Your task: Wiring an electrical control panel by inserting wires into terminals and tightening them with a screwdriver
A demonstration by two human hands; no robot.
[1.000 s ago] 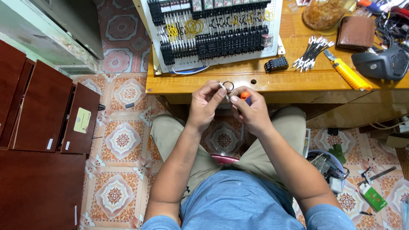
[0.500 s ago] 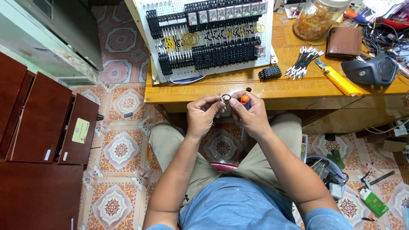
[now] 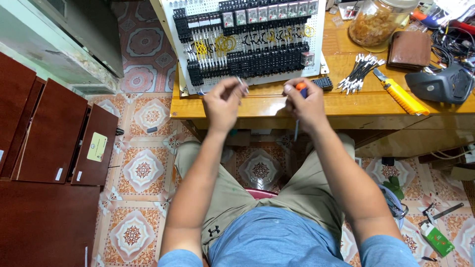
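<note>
A seated person works at the front edge of a wooden tabletop (image 3: 346, 106), both hands raised just above it and set apart from each other. The left hand (image 3: 222, 104) has its fingers (image 3: 236, 85) pressed together on a thin, pale wire end (image 3: 243, 85), which juts up and to the right from the fingertips, close to the lower edge of a white perforated control panel (image 3: 247, 44). The right hand (image 3: 307, 104) is closed around a small screwdriver (image 3: 299, 99): its orange cap shows above the knuckles, and the slim metal shaft hangs down below the hand, past the tabletop's edge. Screwdriver and wire do not touch; bare wood lies between the two hands.

The panel leans back on the tabletop, carrying rows of black terminal blocks, relays, and white and yellow wiring. To the right of the right hand sit a small black connector block (image 3: 324, 82), a bundle of short ferruled wires (image 3: 358, 74), a yellow utility knife (image 3: 401, 94), a brown leather wallet (image 3: 409, 49), a glass jar (image 3: 378, 22) and a dark grey tool (image 3: 443, 84). Patterned floor tiles and dark wooden cabinets (image 3: 44, 148) fill the left side.
</note>
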